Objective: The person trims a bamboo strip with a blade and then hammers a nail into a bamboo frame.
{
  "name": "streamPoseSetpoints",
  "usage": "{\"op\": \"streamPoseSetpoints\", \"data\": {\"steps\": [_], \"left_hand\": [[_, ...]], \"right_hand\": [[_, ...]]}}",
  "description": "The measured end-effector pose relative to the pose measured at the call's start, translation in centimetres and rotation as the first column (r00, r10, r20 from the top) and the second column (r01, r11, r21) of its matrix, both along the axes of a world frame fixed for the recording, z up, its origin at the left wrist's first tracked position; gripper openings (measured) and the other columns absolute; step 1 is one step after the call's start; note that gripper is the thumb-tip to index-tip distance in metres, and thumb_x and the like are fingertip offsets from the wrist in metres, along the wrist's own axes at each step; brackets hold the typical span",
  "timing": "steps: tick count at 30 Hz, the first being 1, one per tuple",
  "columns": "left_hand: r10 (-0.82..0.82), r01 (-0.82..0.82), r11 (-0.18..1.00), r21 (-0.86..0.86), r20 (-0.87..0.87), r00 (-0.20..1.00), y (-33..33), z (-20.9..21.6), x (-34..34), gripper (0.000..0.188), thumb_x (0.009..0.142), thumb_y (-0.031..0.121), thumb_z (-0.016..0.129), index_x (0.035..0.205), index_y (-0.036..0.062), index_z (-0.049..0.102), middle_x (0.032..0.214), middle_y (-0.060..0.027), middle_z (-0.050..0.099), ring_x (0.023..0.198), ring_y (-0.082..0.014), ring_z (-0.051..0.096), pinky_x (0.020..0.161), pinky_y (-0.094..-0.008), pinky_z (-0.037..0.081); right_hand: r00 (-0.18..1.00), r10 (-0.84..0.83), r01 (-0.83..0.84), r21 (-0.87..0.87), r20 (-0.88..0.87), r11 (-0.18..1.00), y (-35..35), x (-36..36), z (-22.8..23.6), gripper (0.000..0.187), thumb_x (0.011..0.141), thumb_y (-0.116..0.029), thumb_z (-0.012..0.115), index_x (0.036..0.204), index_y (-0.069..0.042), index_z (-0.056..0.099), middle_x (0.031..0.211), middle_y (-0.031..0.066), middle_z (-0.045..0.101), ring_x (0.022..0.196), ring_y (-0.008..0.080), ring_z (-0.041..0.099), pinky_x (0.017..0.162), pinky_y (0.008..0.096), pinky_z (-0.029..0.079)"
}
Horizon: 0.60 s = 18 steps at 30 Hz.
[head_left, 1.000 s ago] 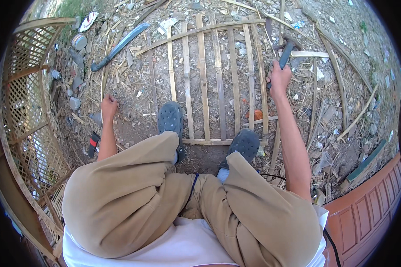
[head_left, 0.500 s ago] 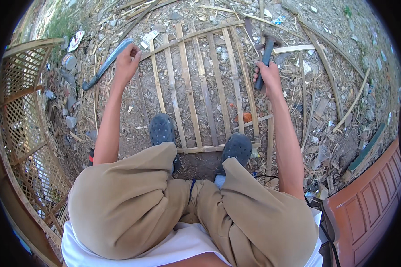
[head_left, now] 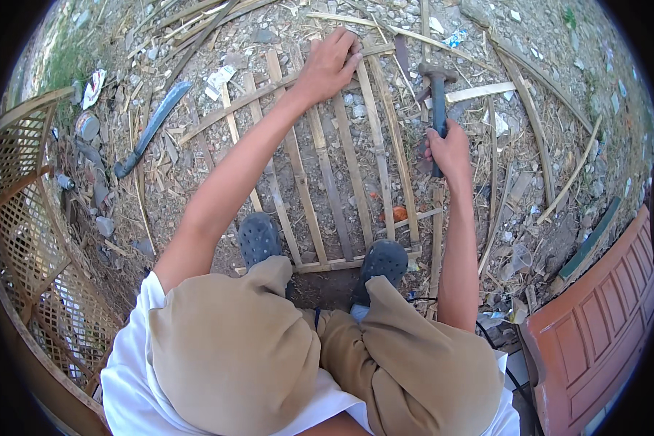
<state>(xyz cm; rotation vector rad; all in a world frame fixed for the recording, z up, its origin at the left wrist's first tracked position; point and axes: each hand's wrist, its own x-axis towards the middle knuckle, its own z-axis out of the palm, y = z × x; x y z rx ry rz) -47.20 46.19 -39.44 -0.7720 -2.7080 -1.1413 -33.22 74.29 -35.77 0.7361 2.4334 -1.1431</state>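
Observation:
On the ground before me lies a frame of thin wooden slats [head_left: 353, 156], joined by a crosspiece at the near end and a slanting one at the far end. My left hand [head_left: 332, 64] reaches over the far crosspiece with fingers bent and pressed together. What they pinch there, if anything, is hidden. To the right of the slats, my right hand [head_left: 450, 151] is closed around the handle of a hammer [head_left: 438, 102], its head pointing away from me. A long, curved blue blade, like a machete [head_left: 156, 125], lies at the left.
Latticed wooden panels [head_left: 29, 189] stand along the left edge. At lower right is a reddish-brown panelled board [head_left: 596, 327], with a green-edged plank [head_left: 590, 238] beyond it. Loose strips, stones and litter cover the ground. My clogs [head_left: 385, 261] touch the frame's near end.
My left hand has swung right and away, from beside the blue blade to the far crosspiece. The right hand, still around the hammer, has moved slightly nearer to me. The view has shifted slightly.

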Motion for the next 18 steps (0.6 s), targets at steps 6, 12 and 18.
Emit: {"op": "streamPoseSetpoints", "data": {"steps": [6,12,18], "left_hand": [[-0.057,0.048,0.99,0.13,0.069,0.996,-1.2,-0.5,-0.5,0.017,0.101,0.016,0.069,0.108,0.003,0.061,0.105,-0.0118,0.064,0.1,-0.032,0.067,0.089,-0.0422,0.051],[-0.068,0.052,0.982,0.184,0.085,0.994,-1.3,-0.8,-0.7,0.015,0.099,0.011,0.071,0.106,0.0004,0.063,0.105,-0.0135,0.065,0.095,-0.0309,0.069,0.088,-0.0397,0.057],[-0.068,0.044,0.981,0.191,0.121,0.99,-2.0,-0.3,-0.7,0.014,0.1,0.01,0.071,0.106,-0.0001,0.063,0.104,-0.0135,0.065,0.095,-0.0308,0.069,0.088,-0.0399,0.057]], "right_hand": [[0.99,-0.095,0.108,0.13,-0.104,0.986,0.5,0.7,0.5,0.032,0.098,-0.019,0.072,0.114,0.009,0.07,0.082,0.0196,0.069,0.074,0.0311,0.063,0.076,0.0446,0.051],[0.999,0.039,-0.029,0.418,-0.016,0.908,0.0,0.2,2.9,0.028,0.1,-0.018,0.072,0.112,0.007,0.067,0.088,0.022,0.071,0.083,0.0386,0.069,0.081,0.0502,0.053],[0.859,0.29,-0.077,0.455,-0.421,0.887,-2.0,-6.5,6.2,0.025,0.097,-0.008,0.073,0.12,0.001,0.068,0.117,0.0207,0.065,0.103,0.0364,0.07,0.092,0.0474,0.056]]}}
